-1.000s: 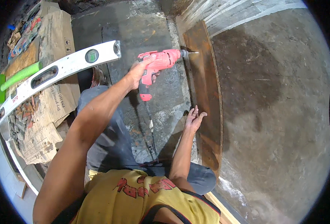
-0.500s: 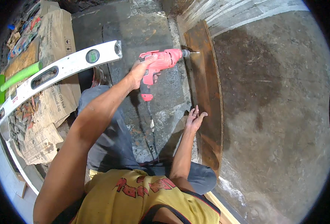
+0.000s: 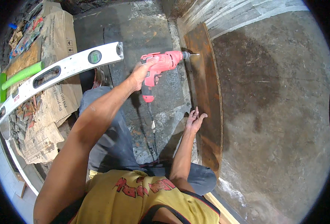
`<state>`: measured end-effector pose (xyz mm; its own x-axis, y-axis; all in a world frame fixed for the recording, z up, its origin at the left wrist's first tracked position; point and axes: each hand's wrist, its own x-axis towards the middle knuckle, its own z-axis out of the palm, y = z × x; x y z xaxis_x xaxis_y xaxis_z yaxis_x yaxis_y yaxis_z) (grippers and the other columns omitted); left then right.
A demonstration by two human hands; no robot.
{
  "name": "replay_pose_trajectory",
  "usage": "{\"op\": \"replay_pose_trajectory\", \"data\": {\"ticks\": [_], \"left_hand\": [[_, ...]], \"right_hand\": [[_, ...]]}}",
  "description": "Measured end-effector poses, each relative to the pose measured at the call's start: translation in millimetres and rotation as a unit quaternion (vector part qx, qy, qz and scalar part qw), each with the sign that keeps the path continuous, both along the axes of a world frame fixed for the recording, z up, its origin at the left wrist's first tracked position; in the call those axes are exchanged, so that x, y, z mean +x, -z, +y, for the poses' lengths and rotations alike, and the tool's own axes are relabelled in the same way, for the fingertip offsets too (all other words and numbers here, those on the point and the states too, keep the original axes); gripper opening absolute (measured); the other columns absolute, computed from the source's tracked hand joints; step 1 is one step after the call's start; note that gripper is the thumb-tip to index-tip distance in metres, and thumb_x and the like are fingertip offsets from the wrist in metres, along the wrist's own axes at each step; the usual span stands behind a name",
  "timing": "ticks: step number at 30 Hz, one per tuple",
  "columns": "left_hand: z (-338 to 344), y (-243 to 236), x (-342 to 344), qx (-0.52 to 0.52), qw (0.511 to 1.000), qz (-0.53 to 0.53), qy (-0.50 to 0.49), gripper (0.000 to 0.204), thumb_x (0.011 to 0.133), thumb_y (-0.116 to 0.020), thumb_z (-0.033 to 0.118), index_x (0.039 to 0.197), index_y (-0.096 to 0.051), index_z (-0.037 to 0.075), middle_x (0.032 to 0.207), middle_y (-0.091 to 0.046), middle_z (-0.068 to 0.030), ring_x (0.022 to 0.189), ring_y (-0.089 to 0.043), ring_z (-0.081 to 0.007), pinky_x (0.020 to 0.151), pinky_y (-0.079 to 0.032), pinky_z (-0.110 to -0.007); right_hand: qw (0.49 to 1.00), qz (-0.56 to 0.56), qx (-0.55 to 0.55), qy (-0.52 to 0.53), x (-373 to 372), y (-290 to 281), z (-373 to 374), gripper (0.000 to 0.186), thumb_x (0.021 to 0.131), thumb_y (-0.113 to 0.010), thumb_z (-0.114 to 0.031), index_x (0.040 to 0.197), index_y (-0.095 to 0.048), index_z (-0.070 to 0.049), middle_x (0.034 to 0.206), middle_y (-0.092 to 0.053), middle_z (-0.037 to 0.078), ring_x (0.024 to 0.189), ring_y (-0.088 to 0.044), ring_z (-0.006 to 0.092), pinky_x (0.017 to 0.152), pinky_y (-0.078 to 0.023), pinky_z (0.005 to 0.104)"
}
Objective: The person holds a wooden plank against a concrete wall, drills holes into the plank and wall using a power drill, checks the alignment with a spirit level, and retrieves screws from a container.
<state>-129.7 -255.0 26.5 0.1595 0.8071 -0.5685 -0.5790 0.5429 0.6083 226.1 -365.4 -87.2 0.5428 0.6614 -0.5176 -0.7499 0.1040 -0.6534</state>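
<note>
My left hand (image 3: 142,73) is wrapped round the grip of a red power drill (image 3: 165,62), which points to the right. A thin bit (image 3: 195,55) sticks out of its chuck toward a long, rust-brown board (image 3: 206,93) standing along the wall's foot. Whether the bit's tip touches the board I cannot tell. From the drill's base a dark cord (image 3: 152,127) runs down toward my legs. Lower down, my right hand (image 3: 196,121) has its fingers spread near the board's left side, holding nothing; whether it presses on the board is unclear.
At left, a white spirit level (image 3: 71,64) and a bright green-handled tool (image 3: 23,75) lie over cardboard (image 3: 62,99) and rubble (image 3: 21,125). A grey wall (image 3: 269,112) rises on the right. Stained concrete floor (image 3: 135,33) lies ahead of my knees.
</note>
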Motion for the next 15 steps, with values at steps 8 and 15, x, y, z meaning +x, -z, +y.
{"op": "replay_pose_trajectory", "data": {"ticks": [8, 15], "left_hand": [[1.0, -2.9, 0.0, -0.005, 1.000, 0.007, 0.014, 0.057, 0.086, -0.073, 0.053, 0.117, -0.060, 0.007, 0.085, -0.068, -0.0126, 0.057, -0.064, -0.0162, 0.050, -0.056, -0.031], [1.5, -0.1, 0.7, -0.001, 1.000, 0.007, 0.011, 0.056, 0.086, -0.073, 0.053, 0.117, -0.060, 0.008, 0.085, -0.068, -0.0129, 0.058, -0.065, -0.0166, 0.050, -0.056, -0.031]], "right_hand": [[1.000, 0.007, 0.020, 0.007, -3.0, -3.4, 0.2, 0.048, 0.089, -0.070, -0.044, 0.115, -0.059, -0.005, 0.143, -0.047, 0.031, 0.113, -0.059, 0.0227, 0.088, -0.052, 0.0349], [1.000, 0.012, 0.016, 0.003, -4.7, -5.4, 0.0, 0.047, 0.088, -0.072, -0.043, 0.112, -0.062, -0.004, 0.146, -0.043, 0.034, 0.105, -0.059, 0.0220, 0.086, -0.053, 0.0335]]}}
